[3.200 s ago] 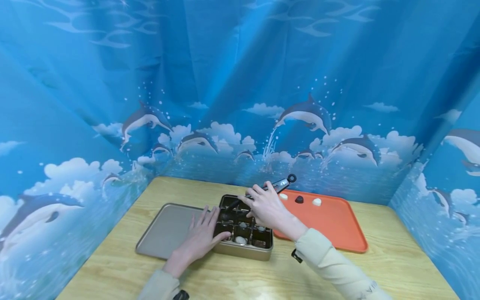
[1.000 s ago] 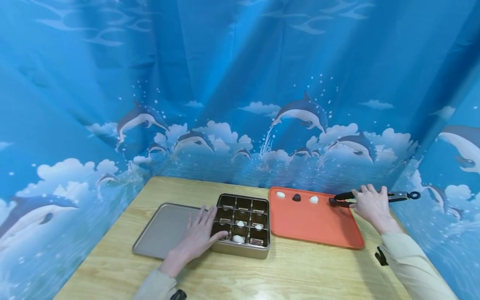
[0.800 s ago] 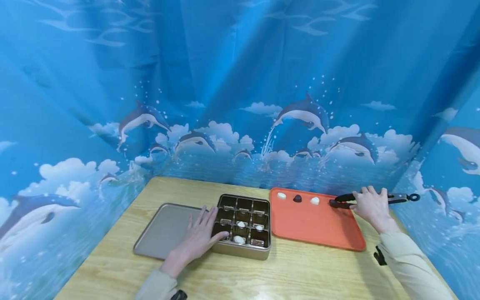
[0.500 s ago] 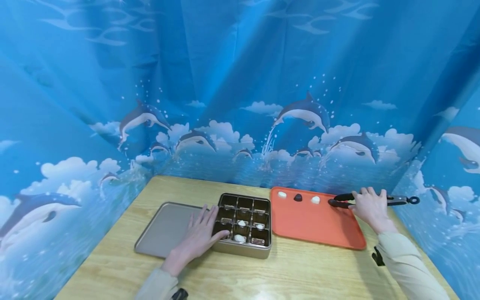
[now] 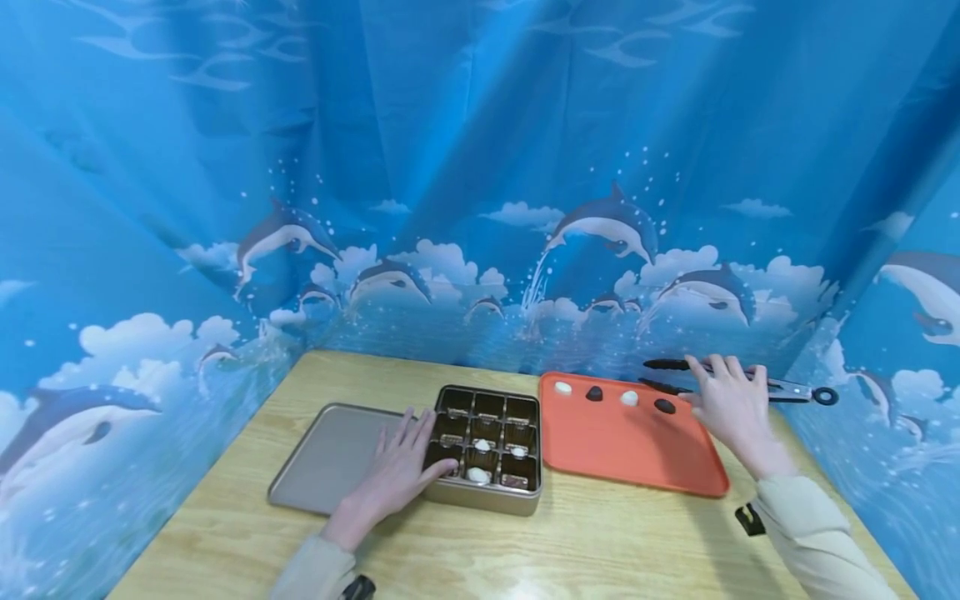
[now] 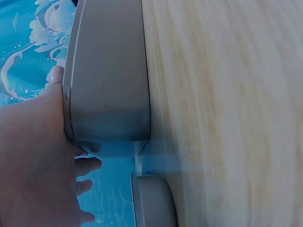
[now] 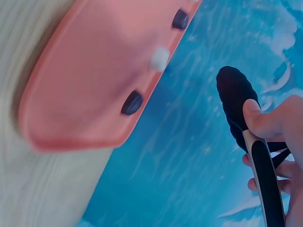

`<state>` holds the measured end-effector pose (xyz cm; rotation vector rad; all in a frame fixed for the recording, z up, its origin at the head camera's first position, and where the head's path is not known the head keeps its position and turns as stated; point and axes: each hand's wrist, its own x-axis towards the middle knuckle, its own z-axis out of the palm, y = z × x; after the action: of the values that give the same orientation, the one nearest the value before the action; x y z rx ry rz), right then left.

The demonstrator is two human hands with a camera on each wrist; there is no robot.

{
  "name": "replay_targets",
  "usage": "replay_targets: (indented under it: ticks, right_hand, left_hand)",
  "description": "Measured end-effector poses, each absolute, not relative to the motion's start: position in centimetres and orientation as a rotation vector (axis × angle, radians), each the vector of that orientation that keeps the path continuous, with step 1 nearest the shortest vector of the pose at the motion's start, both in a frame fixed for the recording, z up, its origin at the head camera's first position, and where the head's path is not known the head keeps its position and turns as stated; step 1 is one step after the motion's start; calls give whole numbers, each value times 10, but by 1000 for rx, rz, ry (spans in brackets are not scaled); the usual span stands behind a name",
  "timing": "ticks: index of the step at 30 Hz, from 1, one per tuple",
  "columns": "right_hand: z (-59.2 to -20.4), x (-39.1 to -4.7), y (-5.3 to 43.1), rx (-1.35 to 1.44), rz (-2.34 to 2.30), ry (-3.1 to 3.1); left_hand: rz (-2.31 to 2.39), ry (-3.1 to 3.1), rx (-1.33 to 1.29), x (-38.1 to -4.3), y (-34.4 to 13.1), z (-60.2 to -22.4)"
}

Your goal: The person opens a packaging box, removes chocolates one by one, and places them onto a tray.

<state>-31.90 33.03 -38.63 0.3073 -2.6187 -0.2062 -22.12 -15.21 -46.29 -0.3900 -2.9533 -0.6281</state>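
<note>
My right hand holds black-tipped tongs above the back right of the orange tray; their arms are spread, with nothing between the tips. In the right wrist view the thumb presses on one arm of the tongs. Just below in the head view lies a dark chocolate-like piece, in line with a white piece, a dark piece and another white piece. My left hand, fingers straight and spread, rests on the left edge of a divided metal tin.
White pieces and a brownish one sit in the tin's front compartments. A flat grey-brown metal lid lies left of the tin, partly under the left hand in view. Behind the wooden table hangs a blue dolphin curtain.
The right hand has carried the tongs from the tin to the tray's right end, then spread and raised them. A dark piece now shows there. The left hand stays on the tin.
</note>
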Motion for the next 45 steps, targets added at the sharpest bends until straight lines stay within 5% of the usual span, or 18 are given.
replay_targets:
  ticks: [45]
  right_hand:
    - [-351,-291,127,1135,-496,-2277]
  left_hand:
    - [-631,-2958,-385,-222,-153,-467]
